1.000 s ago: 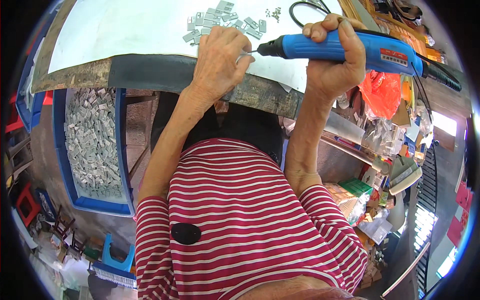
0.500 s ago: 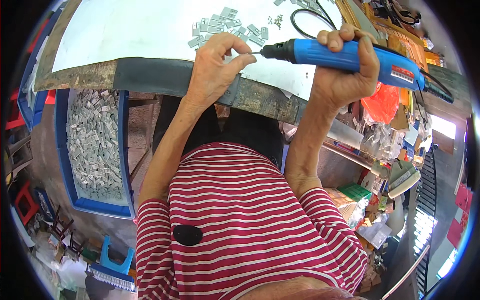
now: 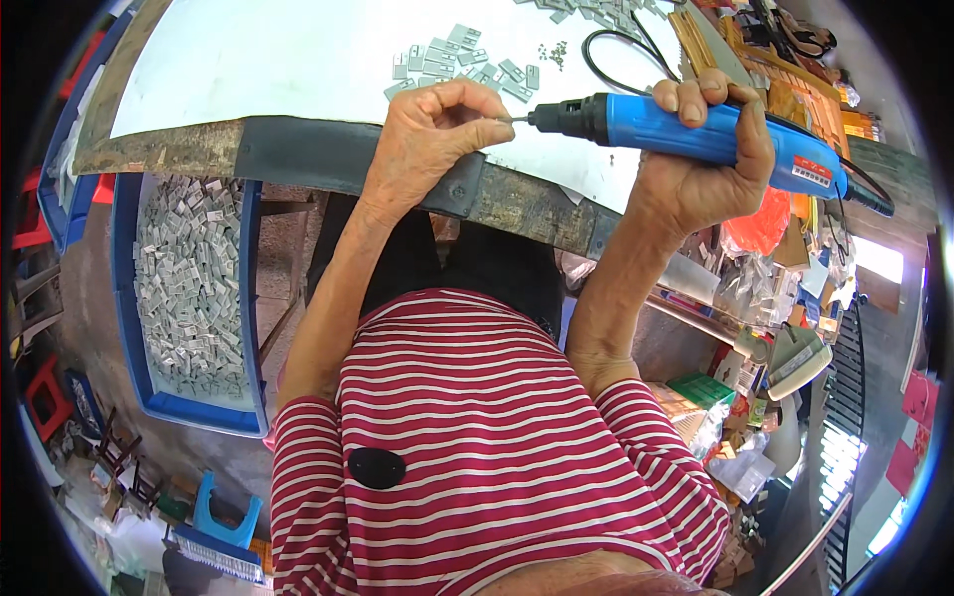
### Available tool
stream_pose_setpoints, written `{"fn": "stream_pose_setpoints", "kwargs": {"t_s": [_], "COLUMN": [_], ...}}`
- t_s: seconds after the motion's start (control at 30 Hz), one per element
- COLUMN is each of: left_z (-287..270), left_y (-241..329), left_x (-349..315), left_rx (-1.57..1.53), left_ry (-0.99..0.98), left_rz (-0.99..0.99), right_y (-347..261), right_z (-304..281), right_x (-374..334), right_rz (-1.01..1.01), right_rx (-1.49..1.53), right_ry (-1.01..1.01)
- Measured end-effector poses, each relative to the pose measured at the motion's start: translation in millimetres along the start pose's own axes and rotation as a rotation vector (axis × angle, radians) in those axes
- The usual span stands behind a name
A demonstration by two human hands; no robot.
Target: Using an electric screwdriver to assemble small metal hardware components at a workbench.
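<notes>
While the right hand (image 3: 706,169) wraps firmly round a blue power screwdriver (image 3: 666,127), the left hand (image 3: 427,139) reaches in from the other side, its thumb and forefinger pinched together right at the tip of the thin bit (image 3: 523,120). From where I stand, I can't make out what, if anything, is caught between those fingertips. The tool lies nearly level above the near edge of the counter (image 3: 159,151), its black nose pointing at the left hand and its tail toward the right. Just beyond the left hand, flat grey pieces (image 3: 439,58) lie in a loose cluster on a white sheet (image 3: 268,70), and beside them sits a little scatter of tiny brass-coloured bits (image 3: 553,55). More grey pieces (image 3: 608,12) spread along the far side, close to a looping black cable (image 3: 588,58). Down by the person's left, a blue bin (image 3: 124,318) holds a great heap of similar small pieces (image 3: 194,288). Over to the right, below the tool, hangs a red plastic bag (image 3: 760,226).
</notes>
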State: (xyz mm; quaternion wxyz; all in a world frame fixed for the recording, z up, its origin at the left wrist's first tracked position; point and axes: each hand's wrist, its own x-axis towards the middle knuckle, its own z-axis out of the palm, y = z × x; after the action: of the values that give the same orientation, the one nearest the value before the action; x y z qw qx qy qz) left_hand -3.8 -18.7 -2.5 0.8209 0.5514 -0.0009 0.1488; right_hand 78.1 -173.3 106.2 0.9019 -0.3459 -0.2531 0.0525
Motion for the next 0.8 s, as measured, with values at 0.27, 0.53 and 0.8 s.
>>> {"fn": "stream_pose_setpoints", "kwargs": {"t_s": [0.27, 0.53, 0.8], "left_z": [-2, 1, 4], "left_y": [-1, -7, -5], "left_x": [-3, -2, -3], "left_rx": [0.247, 0.297, 0.348], "left_ry": [-0.019, 0.021, 0.048], "left_rz": [0.021, 0.136, 0.127], "right_y": [1, 2, 2], "right_z": [-2, -9, -12], "right_x": [-1, 1, 2], "right_rz": [0.018, 0.046, 0.037], "right_rx": [-0.012, 0.019, 0.017], "right_ry": [0.024, 0.039, 0.043]}}
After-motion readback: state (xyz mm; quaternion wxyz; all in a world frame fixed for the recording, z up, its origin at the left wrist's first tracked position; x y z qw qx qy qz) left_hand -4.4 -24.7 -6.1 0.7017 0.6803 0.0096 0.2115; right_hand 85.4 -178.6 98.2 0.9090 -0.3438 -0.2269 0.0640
